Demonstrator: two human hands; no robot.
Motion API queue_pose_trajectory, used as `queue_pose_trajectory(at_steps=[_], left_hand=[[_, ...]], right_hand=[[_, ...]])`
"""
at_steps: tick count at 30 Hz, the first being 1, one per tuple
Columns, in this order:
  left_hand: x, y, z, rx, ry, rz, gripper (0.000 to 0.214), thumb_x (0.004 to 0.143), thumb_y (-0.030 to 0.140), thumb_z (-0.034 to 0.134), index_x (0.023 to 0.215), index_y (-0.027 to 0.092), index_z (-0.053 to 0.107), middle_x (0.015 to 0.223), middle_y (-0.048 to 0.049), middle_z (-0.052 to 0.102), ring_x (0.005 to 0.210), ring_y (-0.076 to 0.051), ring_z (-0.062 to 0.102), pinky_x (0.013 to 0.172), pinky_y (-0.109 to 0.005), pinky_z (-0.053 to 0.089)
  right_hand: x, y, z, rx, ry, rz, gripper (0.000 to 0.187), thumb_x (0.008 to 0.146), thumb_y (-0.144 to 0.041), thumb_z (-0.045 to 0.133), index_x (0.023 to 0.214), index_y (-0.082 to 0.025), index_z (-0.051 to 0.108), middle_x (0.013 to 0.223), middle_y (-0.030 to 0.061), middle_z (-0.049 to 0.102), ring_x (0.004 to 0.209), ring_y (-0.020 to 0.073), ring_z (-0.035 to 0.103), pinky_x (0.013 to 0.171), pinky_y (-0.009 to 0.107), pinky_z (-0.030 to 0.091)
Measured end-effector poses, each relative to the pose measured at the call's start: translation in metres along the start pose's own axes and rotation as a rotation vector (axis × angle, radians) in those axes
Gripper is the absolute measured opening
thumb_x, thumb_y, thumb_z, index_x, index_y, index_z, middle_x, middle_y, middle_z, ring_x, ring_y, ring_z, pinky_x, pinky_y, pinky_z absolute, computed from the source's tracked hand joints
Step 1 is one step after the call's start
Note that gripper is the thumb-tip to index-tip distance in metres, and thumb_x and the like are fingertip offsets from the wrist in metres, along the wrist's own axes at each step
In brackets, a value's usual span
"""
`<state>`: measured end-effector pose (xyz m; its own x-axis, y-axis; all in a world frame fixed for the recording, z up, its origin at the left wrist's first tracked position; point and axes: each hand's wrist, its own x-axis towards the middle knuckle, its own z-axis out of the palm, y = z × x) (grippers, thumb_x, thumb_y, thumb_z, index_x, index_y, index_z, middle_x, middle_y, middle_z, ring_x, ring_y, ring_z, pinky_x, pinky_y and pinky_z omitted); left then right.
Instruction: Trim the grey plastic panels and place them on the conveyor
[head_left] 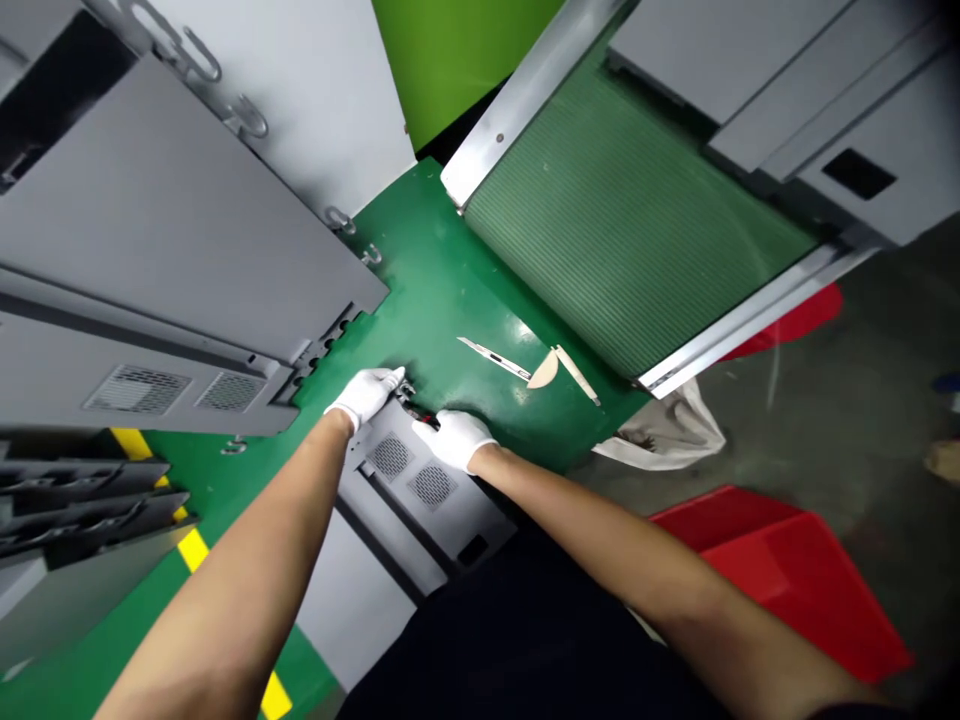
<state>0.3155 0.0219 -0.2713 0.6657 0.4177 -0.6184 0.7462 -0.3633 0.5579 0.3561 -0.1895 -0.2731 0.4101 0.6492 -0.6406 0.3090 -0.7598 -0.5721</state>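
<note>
A grey metal panel with two round vent patterns lies in front of my body. My left hand, in a white glove, is closed at the panel's far corner, fingertips pinched against a small metal hook. Just right of it, my gloved right hand curls over the same edge. A small red and dark piece shows at its fingertips, too small to name. The palms and whatever lies under the fingers are hidden. Beyond the hands, a utility knife rests on the green surface.
Beside the knife lie a cream half-round piece and a thin cream stick-like tool. A ribbed green conveyor belt runs at upper right. Large grey panels with hooks stand at left. A red bin sits at lower right.
</note>
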Motion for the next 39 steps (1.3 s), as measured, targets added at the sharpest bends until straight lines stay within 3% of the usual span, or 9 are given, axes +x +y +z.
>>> queue_pose_trajectory(at_steps=[14, 21, 27, 32, 36, 39], left_hand=[[0.002, 0.000, -0.004, -0.078, -0.022, 0.021, 0.057, 0.076, 0.074, 0.064, 0.075, 0.018, 0.074, 0.078, -0.0052, 0.072, 0.072, -0.019, 0.056, 0.074, -0.032, 0.044], [0.002, 0.002, -0.004, -0.156, 0.001, -0.039, 0.056, 0.074, 0.072, 0.067, 0.078, 0.018, 0.077, 0.079, -0.0075, 0.075, 0.070, -0.020, 0.057, 0.070, -0.033, 0.045], [-0.001, 0.007, -0.004, -0.165, -0.034, -0.028, 0.056, 0.073, 0.072, 0.069, 0.078, 0.017, 0.075, 0.079, -0.0059, 0.073, 0.069, -0.018, 0.055, 0.070, -0.032, 0.045], [0.007, 0.006, 0.002, 0.069, -0.188, 0.097, 0.048, 0.074, 0.069, 0.069, 0.078, 0.022, 0.074, 0.074, -0.0019, 0.068, 0.069, -0.018, 0.053, 0.067, -0.030, 0.043], [0.029, 0.012, 0.012, 0.344, -0.214, 0.043, 0.039, 0.074, 0.061, 0.070, 0.066, 0.022, 0.070, 0.065, -0.0045, 0.065, 0.066, -0.020, 0.056, 0.066, -0.030, 0.043], [0.046, 0.019, 0.021, 0.431, -0.215, 0.025, 0.041, 0.069, 0.057, 0.075, 0.053, 0.022, 0.062, 0.052, -0.0059, 0.056, 0.071, -0.024, 0.061, 0.069, -0.031, 0.045]], right_hand=[[0.003, -0.006, 0.004, -0.028, -0.011, 0.064, 0.067, 0.099, -0.069, 0.033, 0.105, -0.016, 0.072, 0.109, 0.0205, 0.076, 0.105, 0.0324, 0.072, 0.087, 0.038, 0.051], [0.005, -0.009, 0.004, -0.030, 0.007, 0.065, 0.069, 0.099, -0.072, 0.028, 0.102, -0.018, 0.071, 0.107, 0.0179, 0.077, 0.103, 0.0307, 0.072, 0.086, 0.038, 0.052], [0.015, -0.018, 0.001, -0.085, 0.011, 0.039, 0.064, 0.101, -0.064, 0.030, 0.103, -0.016, 0.072, 0.102, 0.0191, 0.077, 0.100, 0.0327, 0.074, 0.085, 0.041, 0.054], [0.018, -0.019, 0.005, -0.141, 0.037, 0.010, 0.065, 0.103, -0.061, 0.030, 0.104, -0.011, 0.071, 0.096, 0.0219, 0.076, 0.094, 0.0340, 0.075, 0.082, 0.042, 0.055], [0.016, -0.021, 0.008, -0.193, 0.067, 0.010, 0.066, 0.105, -0.059, 0.027, 0.103, -0.009, 0.071, 0.094, 0.0228, 0.076, 0.093, 0.0342, 0.076, 0.083, 0.043, 0.056], [0.015, -0.024, 0.010, -0.225, 0.094, 0.023, 0.064, 0.106, -0.055, 0.027, 0.101, -0.009, 0.071, 0.093, 0.0221, 0.076, 0.093, 0.0339, 0.076, 0.083, 0.043, 0.056]])
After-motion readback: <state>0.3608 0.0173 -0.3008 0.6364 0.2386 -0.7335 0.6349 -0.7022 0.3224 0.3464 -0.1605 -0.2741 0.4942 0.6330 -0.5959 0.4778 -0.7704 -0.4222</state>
